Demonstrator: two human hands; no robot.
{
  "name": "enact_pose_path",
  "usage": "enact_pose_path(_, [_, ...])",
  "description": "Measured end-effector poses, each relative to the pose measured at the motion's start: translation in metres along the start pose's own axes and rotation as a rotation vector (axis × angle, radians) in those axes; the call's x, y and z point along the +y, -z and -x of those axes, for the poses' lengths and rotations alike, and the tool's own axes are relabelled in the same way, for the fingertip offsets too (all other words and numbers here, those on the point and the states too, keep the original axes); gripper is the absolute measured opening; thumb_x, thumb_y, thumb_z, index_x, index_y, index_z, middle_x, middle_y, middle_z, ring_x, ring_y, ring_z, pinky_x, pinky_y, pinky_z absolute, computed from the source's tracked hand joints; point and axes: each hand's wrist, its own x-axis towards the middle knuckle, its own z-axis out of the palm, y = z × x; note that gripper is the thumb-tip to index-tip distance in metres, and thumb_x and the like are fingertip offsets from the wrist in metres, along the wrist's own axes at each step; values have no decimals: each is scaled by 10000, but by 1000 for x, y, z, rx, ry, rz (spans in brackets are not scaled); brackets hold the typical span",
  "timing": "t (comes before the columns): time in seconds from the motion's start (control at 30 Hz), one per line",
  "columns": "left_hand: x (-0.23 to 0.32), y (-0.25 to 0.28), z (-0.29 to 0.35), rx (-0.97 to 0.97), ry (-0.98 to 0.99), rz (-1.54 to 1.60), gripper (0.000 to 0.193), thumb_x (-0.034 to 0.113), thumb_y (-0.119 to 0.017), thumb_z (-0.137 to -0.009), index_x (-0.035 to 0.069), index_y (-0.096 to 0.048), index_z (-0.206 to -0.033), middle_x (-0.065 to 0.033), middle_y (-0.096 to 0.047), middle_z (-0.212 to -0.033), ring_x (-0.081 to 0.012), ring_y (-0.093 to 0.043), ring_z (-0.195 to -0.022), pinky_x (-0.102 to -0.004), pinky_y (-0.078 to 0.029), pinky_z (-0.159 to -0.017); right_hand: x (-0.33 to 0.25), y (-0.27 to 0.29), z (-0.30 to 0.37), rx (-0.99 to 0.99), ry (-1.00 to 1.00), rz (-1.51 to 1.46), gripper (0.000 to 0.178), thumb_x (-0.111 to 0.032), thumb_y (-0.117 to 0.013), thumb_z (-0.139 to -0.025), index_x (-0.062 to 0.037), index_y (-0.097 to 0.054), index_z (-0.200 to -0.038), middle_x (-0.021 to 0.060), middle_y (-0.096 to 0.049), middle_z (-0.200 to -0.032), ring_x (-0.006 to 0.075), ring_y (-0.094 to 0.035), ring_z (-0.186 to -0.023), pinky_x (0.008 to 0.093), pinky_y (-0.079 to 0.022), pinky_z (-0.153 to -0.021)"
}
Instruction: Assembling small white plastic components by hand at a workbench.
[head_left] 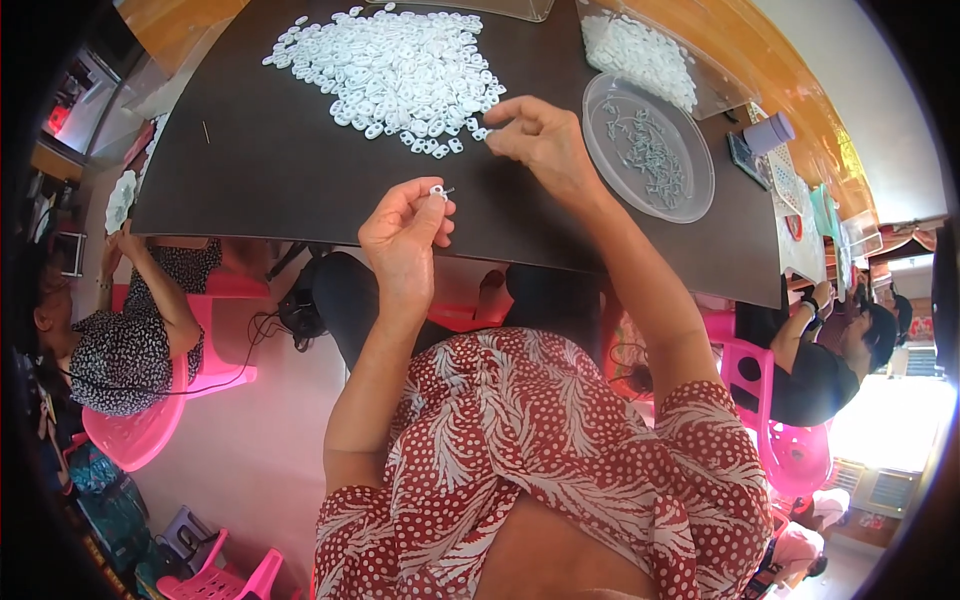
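My left hand (405,225) is closed above the table's near edge, pinching a small white plastic clip (437,192) between thumb and forefinger. A thin metal screw (449,190) pokes out of that clip to the right. My right hand (540,145) reaches over the table to the near right edge of a heap of white plastic clips (400,70). Its bent fingers come together at a loose white clip (481,134), partly hidden by the fingertips. The heaped clips are small ovals with two holes each.
Right of my right hand stands a round clear tray (598,140) holding many small screws (655,160). Behind it, a clear bin (720,95) contains more white clips. A lilac-lidded cup (768,133) and a phone (748,160) lie farther right. People sit on pink chairs at both sides.
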Motion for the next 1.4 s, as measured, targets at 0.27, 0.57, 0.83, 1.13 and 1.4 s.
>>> enact_pose_path(0.27, [7,-6,5,0,22,71,143,-8,-569,-853,-56,-611,-981,-98,-626,-769,-101,-545,-582,-211,-439,-503,-6,-9,32,-224,-217,-425,217,-223,-614,-874,-10,-648,-848,7,-592,-692,47,-512,-612,182,-386,-531])
enact_pose_path(0.57, [2,-15,11,5,40,162,203,23,-575,-869,-80,-579,-1043,-110,-625,-798,-126,-559,-609,-238,-454,-525,-22,-33,51,-63,-166,-396,184,-148,-598,-866,1,-635,-764,24,-594,-655,48,-516,-582,189,-413,-527])
enact_pose_path(0.83, [2,-9,12,24,27,136,202,15,-570,-868,-80,-583,-1046,-118,-628,-798,-136,-574,-616,-238,-462,-517,-15,-32,55,-101,-101,-430,118,-68,-582,-845,-2,-649,-917,16,-618,-762,59,-534,-665,199,-423,-584])
enact_pose_path(1.13, [3,-12,18,2,-2,41,153,15,-578,-862,-74,-608,-983,-131,-651,-796,-129,-596,-602,-221,-463,-494,-10,-27,56,-113,-147,-457,174,-65,-621,-835,6,-652,-990,20,-639,-792,59,-533,-681,191,-419,-590])
enact_pose_path(1.4, [1,-13,19,23,1,-17,146,10,-583,-857,-68,-615,-976,-121,-650,-790,-119,-587,-595,-210,-455,-490,-13,-31,58,-49,-130,-442,143,-64,-631,-829,6,-669,-948,22,-647,-786,49,-531,-676,185,-414,-574])
